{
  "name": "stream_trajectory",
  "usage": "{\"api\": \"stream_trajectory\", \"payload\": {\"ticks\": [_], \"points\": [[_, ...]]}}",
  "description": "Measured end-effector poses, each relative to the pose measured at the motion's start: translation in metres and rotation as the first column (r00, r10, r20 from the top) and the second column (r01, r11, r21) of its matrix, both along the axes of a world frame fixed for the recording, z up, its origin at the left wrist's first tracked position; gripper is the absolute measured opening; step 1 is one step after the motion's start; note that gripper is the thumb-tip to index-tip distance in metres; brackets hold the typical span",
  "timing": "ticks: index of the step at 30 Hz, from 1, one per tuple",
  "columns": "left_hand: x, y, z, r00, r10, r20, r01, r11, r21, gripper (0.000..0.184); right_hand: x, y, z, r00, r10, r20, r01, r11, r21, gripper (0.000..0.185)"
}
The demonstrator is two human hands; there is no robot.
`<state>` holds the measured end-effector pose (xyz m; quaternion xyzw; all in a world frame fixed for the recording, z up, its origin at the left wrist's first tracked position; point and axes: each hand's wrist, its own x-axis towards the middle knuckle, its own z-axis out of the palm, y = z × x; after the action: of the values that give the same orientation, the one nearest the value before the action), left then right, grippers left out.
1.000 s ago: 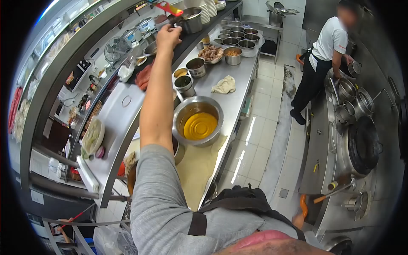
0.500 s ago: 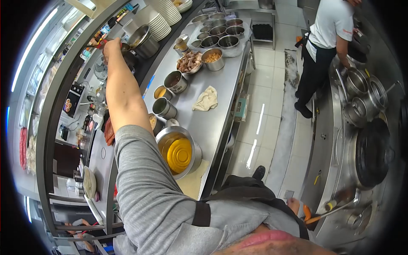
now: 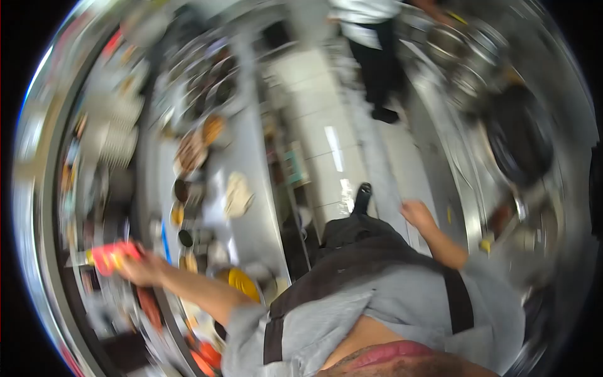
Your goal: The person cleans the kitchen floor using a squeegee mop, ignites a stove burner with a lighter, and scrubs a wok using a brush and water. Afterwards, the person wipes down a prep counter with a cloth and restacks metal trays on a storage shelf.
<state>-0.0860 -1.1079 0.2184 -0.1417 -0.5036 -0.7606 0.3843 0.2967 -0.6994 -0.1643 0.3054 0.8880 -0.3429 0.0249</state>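
Note:
My left hand (image 3: 139, 267) is closed around a red packet with yellow parts (image 3: 113, 257), held out to the left beside the shelf. Blur hides the packet's print and exact kind. My right hand (image 3: 419, 215) hangs over the floor on the right, fingers loosely bent, with nothing visible in it. Nearest the left forearm on the steel counter (image 3: 264, 207) are a pot (image 3: 267, 286) with a yellow round thing (image 3: 244, 284) and several small metal containers. A pale cloth (image 3: 239, 195) lies on the counter.
Bowls of food, including brown chunks (image 3: 190, 151), and a group of metal pots (image 3: 210, 78) stand farther along. Stacked white bowls (image 3: 116, 135) sit on the left shelf. A co-worker (image 3: 374, 56) stands by the stove, where a large black wok (image 3: 520, 135) lies.
My left hand has come down and back from the high shelf, now with the red packet in it. My view has turned right, and my right hand has come forward, farther into view.

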Motion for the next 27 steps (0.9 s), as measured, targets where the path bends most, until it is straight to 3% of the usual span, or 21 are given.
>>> {"api": "stream_trajectory", "payload": {"ticks": [1, 2, 3, 4, 5, 6, 7, 8, 9, 11, 13, 14, 16, 17, 18, 19, 22, 23, 25, 26, 27], "points": [[-0.004, 0.014, -0.045, 0.999, 0.002, 0.038, 0.001, 0.997, -0.083, 0.029, -0.020, 0.000, 0.029, 0.966, -0.038, -0.257, 0.027, 0.999, -0.045, 0.026], [0.028, 0.081, -0.070, 0.979, -0.205, -0.002, 0.204, 0.973, -0.105, 0.037, -0.048, 0.007, 0.069, 0.979, -0.035, -0.199, 0.009, 0.992, -0.128, 0.027], [0.044, 0.135, -0.096, 0.956, -0.282, 0.073, 0.291, 0.943, -0.163, 0.041, -0.067, 0.014, 0.066, 0.938, -0.028, -0.345, -0.023, 0.989, -0.143, 0.025], [0.047, 0.171, -0.127, 0.863, -0.442, 0.245, 0.490, 0.851, -0.188, 0.040, -0.084, 0.019, 0.123, 0.923, -0.059, -0.379, -0.033, 0.972, -0.232, 0.027], [0.063, 0.209, -0.152, 0.686, -0.550, 0.476, 0.649, 0.758, -0.060, 0.038, -0.099, 0.022, 0.138, 0.857, -0.085, -0.508, -0.031, 0.976, -0.215, 0.028], [0.067, 0.239, -0.192, 0.650, -0.406, 0.642, 0.659, 0.721, -0.212, 0.044, -0.111, 0.028, 0.165, 0.831, -0.126, -0.541, -0.036, 0.960, -0.278, 0.029], [0.092, 0.273, -0.195, 0.359, -0.698, 0.620, 0.873, 0.486, 0.041, 0.035, -0.120, 0.029, 0.183, 0.803, -0.162, -0.573, -0.051, 0.940, -0.337, 0.031], [0.109, 0.308, -0.198, 0.305, -0.660, 0.687, 0.916, 0.400, -0.022, 0.032, -0.128, 0.033, 0.182, 0.800, -0.193, -0.568, -0.012, 0.942, -0.336, 0.031], [0.113, 0.330, -0.214, 0.107, -0.641, 0.760, 0.976, 0.212, 0.042, 0.029, -0.136, 0.036, 0.179, 0.744, -0.294, -0.600, 0.010, 0.902, -0.431, 0.031], [0.125, 0.377, -0.221, -0.122, -0.608, 0.785, 0.982, -0.189, 0.007, 0.036, -0.135, 0.050, 0.176, 0.669, -0.409, -0.621, 0.049, 0.858, -0.512, 0.031], [0.134, 0.419, -0.223, -0.341, -0.530, 0.776, 0.872, -0.486, 0.051, 0.043, -0.110, 0.066, 0.176, 0.610, -0.742, -0.279, 0.069, 0.400, -0.914, 0.029], [0.140, 0.440, -0.225, -0.359, -0.525, 0.772, 0.859, -0.509, 0.053, 0.043, -0.100, 0.070, 0.158, 0.431, -0.790, -0.436, 0.155, 0.541, -0.827, 0.023], [0.152, 0.478, -0.229, -0.163, -0.597, 0.786, 0.529, -0.725, -0.441, 0.036, -0.065, 0.077, 0.142, 0.195, -0.813, -0.549, 0.405, 0.576, -0.710, 0.021], [0.162, 0.495, -0.225, -0.173, -0.600, 0.781, 0.506, -0.735, -0.452, 0.036, -0.042, 0.079, 0.134, 0.058, -0.866, -0.497, 0.418, 0.473, -0.776, 0.021], [0.174, 0.511, -0.219, -0.173, -0.708, 0.685, 0.422, -0.682, -0.598, 0.032, -0.017, 0.080, 0.129, -0.079, -0.898, -0.433, 0.409, 0.367, -0.836, 0.022], [0.187, 0.529, -0.213, -0.189, -0.800, 0.570, 0.338, -0.598, -0.727, 0.029, 0.009, 0.078, 0.125, -0.162, -0.904, -0.396, 0.438, 0.294, -0.850, 0.023], [0.231, 0.587, -0.199, -0.195, -0.884, 0.425, 0.326, -0.467, -0.822, 0.031, 0.075, 0.062, 0.120, -0.374, -0.881, -0.290, 0.474, 0.087, -0.876, 0.025], [0.250, 0.607, -0.198, -0.205, -0.882, 0.424, 0.312, -0.469, -0.826, 0.031, 0.090, 0.056, 0.120, -0.390, -0.874, -0.290, 0.468, 0.083, -0.880, 0.025], [0.295, 0.647, -0.205, -0.236, -0.955, 0.181, 0.215, -0.233, -0.949, 0.037, 0.115, 0.045, 0.116, -0.447, -0.838, -0.312, 0.567, 0.004, -0.823, 0.031], [0.317, 0.667, -0.216, -0.251, -0.951, 0.180, 0.203, -0.234, -0.951, 0.037, 0.124, 0.041, 0.108, -0.464, -0.830, -0.311, 0.561, -0.003, -0.828, 0.031], [0.340, 0.689, -0.234, -0.257, -0.963, 0.086, 0.169, -0.132, -0.977, 0.036, 0.133, 0.039, 0.098, -0.482, -0.805, -0.347, 0.578, 0.006, -0.816, 0.037]]}}
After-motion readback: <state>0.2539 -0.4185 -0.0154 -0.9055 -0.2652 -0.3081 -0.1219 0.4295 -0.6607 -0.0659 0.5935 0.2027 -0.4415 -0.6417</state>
